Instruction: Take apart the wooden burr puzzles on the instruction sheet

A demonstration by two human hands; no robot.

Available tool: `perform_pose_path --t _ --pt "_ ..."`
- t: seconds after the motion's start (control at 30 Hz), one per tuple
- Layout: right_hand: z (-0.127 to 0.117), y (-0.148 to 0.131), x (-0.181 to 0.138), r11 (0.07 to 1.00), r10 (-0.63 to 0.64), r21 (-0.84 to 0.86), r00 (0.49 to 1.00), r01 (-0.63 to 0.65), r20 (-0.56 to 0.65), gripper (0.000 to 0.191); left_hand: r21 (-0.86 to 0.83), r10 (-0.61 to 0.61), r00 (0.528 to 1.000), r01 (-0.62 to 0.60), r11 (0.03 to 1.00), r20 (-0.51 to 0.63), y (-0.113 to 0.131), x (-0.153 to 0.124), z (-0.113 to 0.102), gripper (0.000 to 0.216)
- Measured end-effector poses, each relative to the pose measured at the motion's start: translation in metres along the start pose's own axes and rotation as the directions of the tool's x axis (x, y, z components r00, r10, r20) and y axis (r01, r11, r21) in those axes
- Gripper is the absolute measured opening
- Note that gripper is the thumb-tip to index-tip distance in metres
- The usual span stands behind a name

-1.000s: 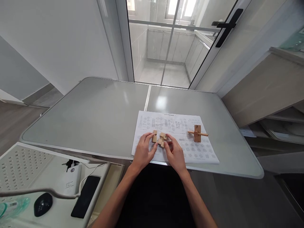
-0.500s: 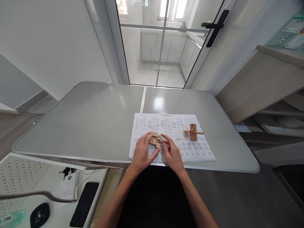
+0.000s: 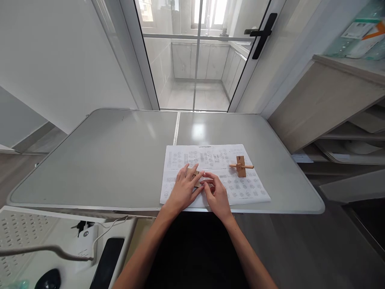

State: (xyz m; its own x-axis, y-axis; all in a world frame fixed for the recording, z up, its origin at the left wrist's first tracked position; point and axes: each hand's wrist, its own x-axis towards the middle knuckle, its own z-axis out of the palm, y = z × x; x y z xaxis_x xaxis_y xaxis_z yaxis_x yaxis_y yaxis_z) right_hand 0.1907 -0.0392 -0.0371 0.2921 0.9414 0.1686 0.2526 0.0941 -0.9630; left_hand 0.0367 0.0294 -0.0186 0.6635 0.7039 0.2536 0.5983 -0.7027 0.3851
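Note:
Small wooden puzzle blocks (image 3: 197,184) lie on the printed sheet, one with a dark mark, mostly hidden under my left hand (image 3: 184,188). That hand rests over them with its fingers stretched and spread. From the right, my right hand (image 3: 217,194) reaches the edge of the blocks, its fingers curled and thumb close to them, closed at a wooden block there. How firmly it grips is hidden. Farther right on the sheet (image 3: 180,154), apart from both hands, stands a wooden puzzle (image 3: 241,170) of crossed pieces with a rod through it and a mark on top.
The sheet lies near the front edge of the grey table (image 3: 120,160). At lower left a white cart (image 3: 75,224) holds a phone (image 3: 107,263), a black mouse (image 3: 48,279) and a white box (image 3: 87,241) with a cable. Wooden shelves (image 3: 337,104) stand on the right.
My left hand has moved over the blocks and its fingers have straightened, covering more of them. My right hand stays beside them, its fingers drawn slightly closer. The view has shifted a little.

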Motion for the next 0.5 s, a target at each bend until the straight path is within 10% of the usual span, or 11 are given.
perform_pose_path --t 0.5 --pt "0.0 -0.008 0.001 0.999 -0.005 -0.045 1.0 0.005 0.009 0.029 0.182 -0.277 0.94 0.313 0.932 -0.201 -0.059 0.016 -0.011 0.043"
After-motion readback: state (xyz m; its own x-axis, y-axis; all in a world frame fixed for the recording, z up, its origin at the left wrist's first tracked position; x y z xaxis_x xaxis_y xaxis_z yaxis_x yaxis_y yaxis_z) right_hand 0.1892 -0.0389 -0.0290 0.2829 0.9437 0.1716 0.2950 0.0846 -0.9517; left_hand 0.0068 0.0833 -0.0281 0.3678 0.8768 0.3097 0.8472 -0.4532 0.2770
